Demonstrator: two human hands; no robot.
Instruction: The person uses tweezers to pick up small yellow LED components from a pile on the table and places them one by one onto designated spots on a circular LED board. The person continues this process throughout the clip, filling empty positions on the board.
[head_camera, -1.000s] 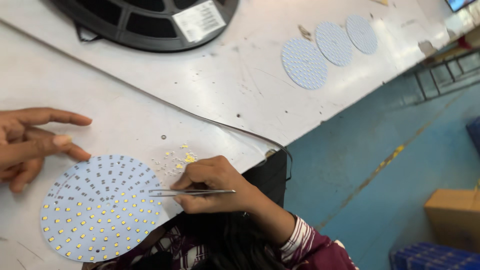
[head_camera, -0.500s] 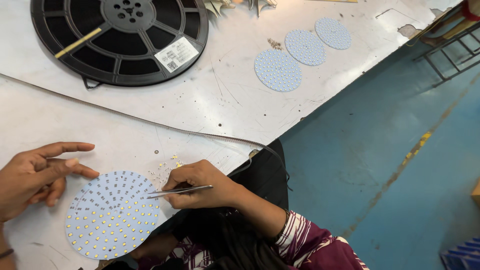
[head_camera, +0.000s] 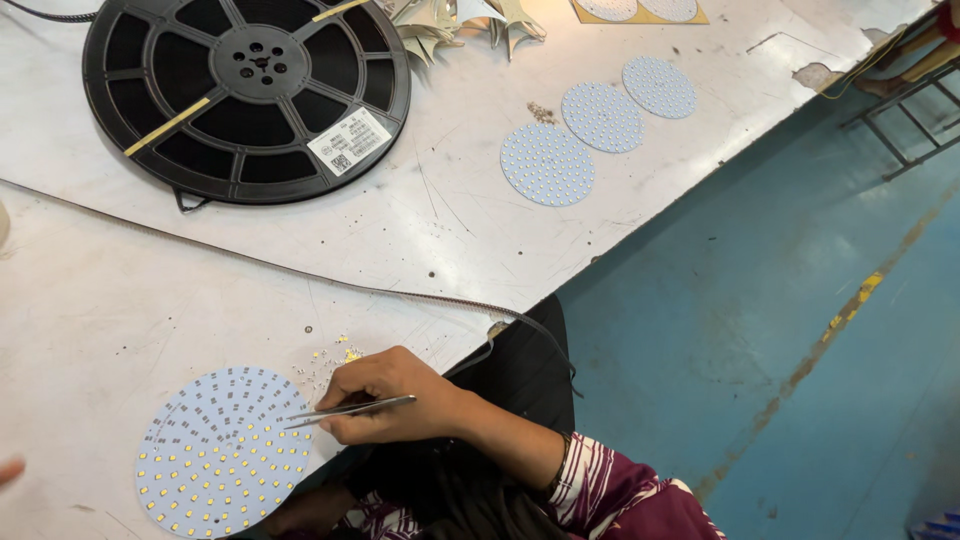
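A round white circuit board (head_camera: 222, 453) dotted with small yellow parts lies on the table near the front edge. My right hand (head_camera: 392, 395) grips metal tweezers (head_camera: 347, 409), whose tips point left over the board's right rim. A scatter of tiny loose yellow and white parts (head_camera: 330, 360) lies just above that hand. Only a fingertip of my left hand (head_camera: 10, 470) shows at the left frame edge, off the board and holding nothing that I can see.
A large black tape reel (head_camera: 245, 95) with a white label lies at the back left, and a thin dark tape strip (head_camera: 300, 275) runs across the white table (head_camera: 450, 230). Three more round boards (head_camera: 546, 164) lie at the back right. Blue floor (head_camera: 800, 300) drops off right.
My left hand has pulled off the round board to the left and almost left the view. The view has shifted, showing more of the reel. The right hand keeps the tweezers at the board's rim.
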